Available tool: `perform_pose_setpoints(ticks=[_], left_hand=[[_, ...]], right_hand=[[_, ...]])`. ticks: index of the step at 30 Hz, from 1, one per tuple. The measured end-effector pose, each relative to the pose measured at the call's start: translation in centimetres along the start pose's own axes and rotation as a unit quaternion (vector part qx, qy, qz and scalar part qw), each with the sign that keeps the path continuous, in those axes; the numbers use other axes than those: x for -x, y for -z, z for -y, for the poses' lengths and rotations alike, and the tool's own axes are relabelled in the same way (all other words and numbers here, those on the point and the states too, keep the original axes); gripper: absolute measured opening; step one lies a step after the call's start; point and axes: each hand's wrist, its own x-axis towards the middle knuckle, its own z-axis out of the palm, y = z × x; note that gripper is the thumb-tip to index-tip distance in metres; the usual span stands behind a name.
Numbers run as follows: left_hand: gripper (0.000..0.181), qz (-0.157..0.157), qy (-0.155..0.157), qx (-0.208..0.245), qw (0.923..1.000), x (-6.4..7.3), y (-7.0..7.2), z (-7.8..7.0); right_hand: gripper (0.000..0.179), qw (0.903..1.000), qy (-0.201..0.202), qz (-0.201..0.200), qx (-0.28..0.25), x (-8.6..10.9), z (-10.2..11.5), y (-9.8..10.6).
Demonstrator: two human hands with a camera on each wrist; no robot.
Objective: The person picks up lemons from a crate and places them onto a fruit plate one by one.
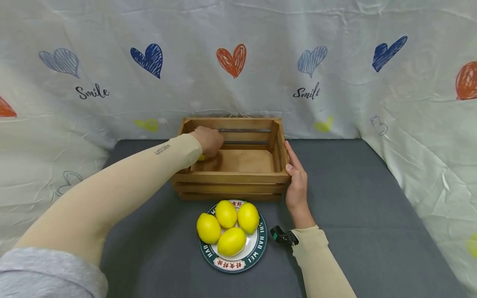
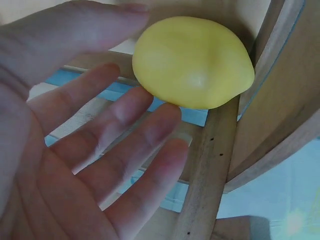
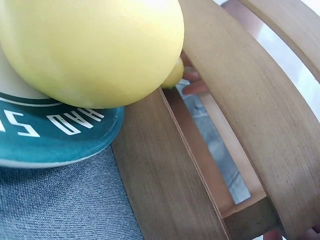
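Observation:
My left hand (image 1: 209, 141) reaches into the left part of a slatted wooden crate (image 1: 231, 178). In the left wrist view its fingers (image 2: 135, 145) are spread and loosely bent beside a yellow lemon (image 2: 192, 62), which rests in a corner of the crate. The fingertips lie close against the lemon; whether they touch cannot be told. My right hand (image 1: 297, 184) holds the crate's right front corner, thumb at the front and fingers along the outer side. Before the crate, a green-rimmed plate (image 1: 257, 252) bears several lemons (image 1: 232, 241).
A dark grey cloth (image 1: 354, 231) covers the table. Behind it hangs a white curtain (image 1: 268, 58) printed with hearts. The right wrist wears a black band (image 1: 284, 236). The plate stands close to the crate's front slats.

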Motion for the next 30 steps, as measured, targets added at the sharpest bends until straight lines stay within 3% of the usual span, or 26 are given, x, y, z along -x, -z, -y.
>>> perform_pose_setpoints(ticks=[20,26,30], left_hand=[[0.011,0.040,-0.019,-0.041,0.9981,0.6,-0.3,-0.1],[0.009,0.082,-0.011,0.002,0.9966,-0.3,-0.6,0.5],[0.009,0.101,-0.001,-0.007,0.9949,-1.2,-0.8,0.7]], right_hand=[[0.067,1.0000,-0.002,0.001,-0.001,0.0,-0.1,0.0],[0.068,1.0000,-0.004,0.001,-0.003,0.0,0.2,0.0],[0.067,1.0000,-0.005,0.001,-0.004,0.1,0.1,0.0]])
